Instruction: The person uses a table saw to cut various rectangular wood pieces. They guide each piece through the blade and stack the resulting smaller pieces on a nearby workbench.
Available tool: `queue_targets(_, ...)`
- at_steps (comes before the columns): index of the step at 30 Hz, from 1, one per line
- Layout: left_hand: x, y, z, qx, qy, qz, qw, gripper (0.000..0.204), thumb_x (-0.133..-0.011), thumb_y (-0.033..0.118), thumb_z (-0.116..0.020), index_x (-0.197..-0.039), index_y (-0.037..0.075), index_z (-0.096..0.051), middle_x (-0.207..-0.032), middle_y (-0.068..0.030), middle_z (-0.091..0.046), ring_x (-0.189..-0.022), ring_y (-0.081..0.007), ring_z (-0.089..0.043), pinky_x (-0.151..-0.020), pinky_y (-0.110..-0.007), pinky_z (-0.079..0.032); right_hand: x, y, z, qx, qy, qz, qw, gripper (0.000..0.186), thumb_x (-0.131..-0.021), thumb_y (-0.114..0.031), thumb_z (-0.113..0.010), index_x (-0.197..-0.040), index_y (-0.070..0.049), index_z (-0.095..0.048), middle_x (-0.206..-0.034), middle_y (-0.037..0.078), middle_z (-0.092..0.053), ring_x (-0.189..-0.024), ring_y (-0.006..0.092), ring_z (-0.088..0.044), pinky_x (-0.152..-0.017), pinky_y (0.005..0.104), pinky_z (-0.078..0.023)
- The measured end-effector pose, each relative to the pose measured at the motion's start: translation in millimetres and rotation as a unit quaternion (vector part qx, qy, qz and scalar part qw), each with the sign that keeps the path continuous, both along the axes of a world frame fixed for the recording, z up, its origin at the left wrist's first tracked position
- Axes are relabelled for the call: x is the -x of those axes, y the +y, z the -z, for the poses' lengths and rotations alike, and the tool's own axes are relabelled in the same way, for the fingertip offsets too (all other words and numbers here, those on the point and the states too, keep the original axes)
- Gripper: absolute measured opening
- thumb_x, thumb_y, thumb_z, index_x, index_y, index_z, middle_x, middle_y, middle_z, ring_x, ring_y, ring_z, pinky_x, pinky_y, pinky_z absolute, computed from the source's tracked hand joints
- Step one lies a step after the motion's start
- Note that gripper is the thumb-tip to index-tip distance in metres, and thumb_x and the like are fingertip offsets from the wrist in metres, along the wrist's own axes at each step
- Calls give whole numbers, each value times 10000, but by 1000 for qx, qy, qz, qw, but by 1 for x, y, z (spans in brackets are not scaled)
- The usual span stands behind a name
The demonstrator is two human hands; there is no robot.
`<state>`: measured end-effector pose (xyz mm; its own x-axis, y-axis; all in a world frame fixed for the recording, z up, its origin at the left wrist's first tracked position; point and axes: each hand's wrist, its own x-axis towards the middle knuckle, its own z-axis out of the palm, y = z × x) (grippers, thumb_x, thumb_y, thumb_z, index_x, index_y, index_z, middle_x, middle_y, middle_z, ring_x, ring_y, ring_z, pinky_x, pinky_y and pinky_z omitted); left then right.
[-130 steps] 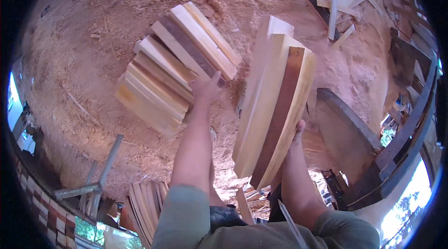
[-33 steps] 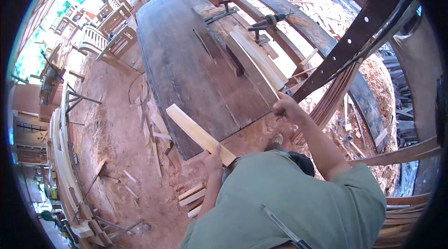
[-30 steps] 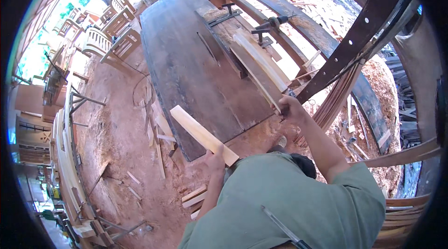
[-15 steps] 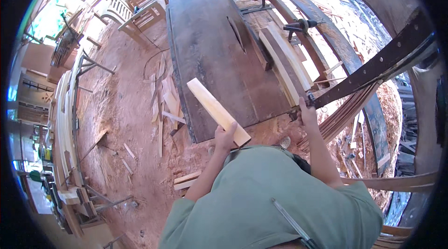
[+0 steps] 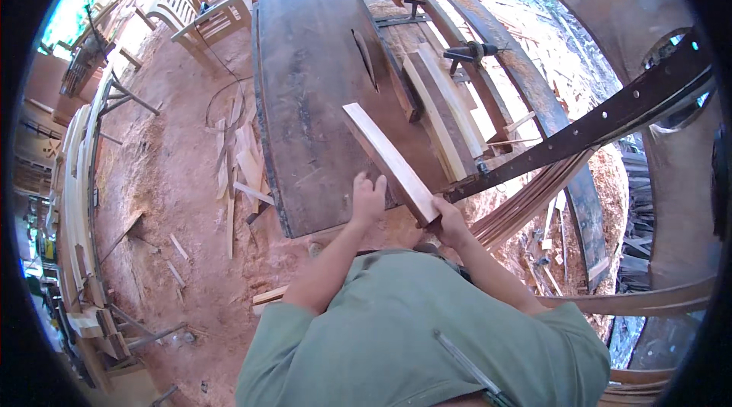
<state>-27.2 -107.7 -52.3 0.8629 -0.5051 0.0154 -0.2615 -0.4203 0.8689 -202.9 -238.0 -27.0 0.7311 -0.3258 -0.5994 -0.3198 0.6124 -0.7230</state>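
A pale wooden board (image 5: pixel 393 167) slants up and away in front of me over the near part of a large dark saw table (image 5: pixel 305 117). My right hand (image 5: pixel 451 225) is closed around the board's near end. To the left of the board, my left hand (image 5: pixel 369 198) is off the wood, with its fingers apart and nothing in them. Farther up the table a thin saw blade (image 5: pixel 364 60) stands out of its slot, beyond the board's far end. A long guide fence (image 5: pixel 393 64) runs along the blade's right side.
Several wooden strips (image 5: pixel 442 113) lie right of the fence, near a black clamp (image 5: pixel 469 52). A dark bar with holes (image 5: pixel 595 117) crosses at the right. Offcuts (image 5: pixel 242 152) litter the dusty ground at the left. Wooden chairs (image 5: pixel 202 18) stand at the far left.
The board has passed from my left hand to my right, moved rightward and turned to show its side. My right hand has come off the area beside the dark bar.
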Motion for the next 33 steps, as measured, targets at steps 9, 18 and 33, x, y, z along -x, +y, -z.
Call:
queue_targets(9,0,-30,30,-179,-107,187,960,460,-942,340,-526,-901,-80,-708,-1549,-269,-251,-1413,-483,-242,-1119,-658,-188,20,9,12,652,121,-217,717,785,-804,-76,-630,-1507,-64,-282,-1263,293,-523,-1127,420,-553,-947,448,-482)
queue_targets(18,-37,-64,39,-99,-30,248,963,436,-983,294,-456,-983,-75,-688,-1577,-296,-73,-1429,-424,-251,-1147,-622,-180,-16,-23,-12,614,149,-319,706,858,-796,-89,-641,-1542,-135,-222,-1038,282,-608,-960,446,-614,-844,488,-505)
queue_targets(33,-62,-94,25,-131,-53,302,943,382,-983,291,-466,-981,13,-727,-1574,-311,6,-1472,-378,-171,-1161,-602,-162,-51,-34,-19,626,212,-379,648,818,-807,-83,-597,-1514,8,-198,-921,299,-633,-877,435,-659,-766,492,-542)
